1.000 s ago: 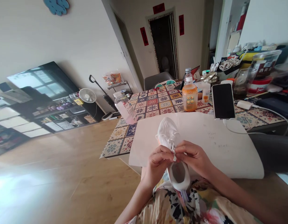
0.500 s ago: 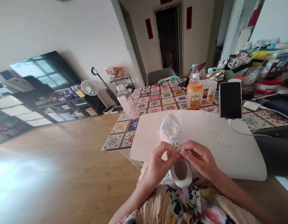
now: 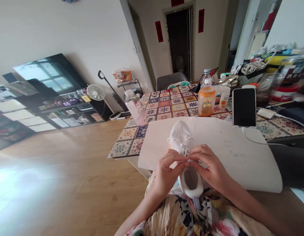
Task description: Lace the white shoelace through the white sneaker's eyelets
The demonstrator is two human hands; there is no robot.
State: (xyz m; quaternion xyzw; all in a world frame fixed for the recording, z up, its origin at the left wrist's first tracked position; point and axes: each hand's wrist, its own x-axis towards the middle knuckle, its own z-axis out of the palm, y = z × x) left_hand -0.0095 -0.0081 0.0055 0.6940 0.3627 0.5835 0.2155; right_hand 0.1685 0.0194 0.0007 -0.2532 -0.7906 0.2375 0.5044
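Observation:
A white sneaker (image 3: 180, 133) lies with its toe on the white sheet (image 3: 215, 154) and its heel toward my lap. Over the shoe's opening, at the top of the lacing, my left hand (image 3: 170, 168) is closed in a pinch. My right hand (image 3: 207, 165) pinches from the other side, its fingertips meeting those of the left. Both appear to hold the white shoelace (image 3: 185, 147), though the piece between the fingertips is mostly hidden. The dark inside of the shoe shows below the hands.
On the patterned tablecloth (image 3: 171, 101) stand an orange bottle (image 3: 206, 98), a leaning clear bottle with pink contents (image 3: 136, 108) and a white tube (image 3: 224, 98). A phone (image 3: 244, 107) with a cable rests upright at the right. Jars and clutter crowd the far right. The wooden floor (image 3: 92, 183) lies left.
The fingertips of both hands have come closer together over the shoe's lacing. The view has shifted slightly; the sneaker lies almost as before.

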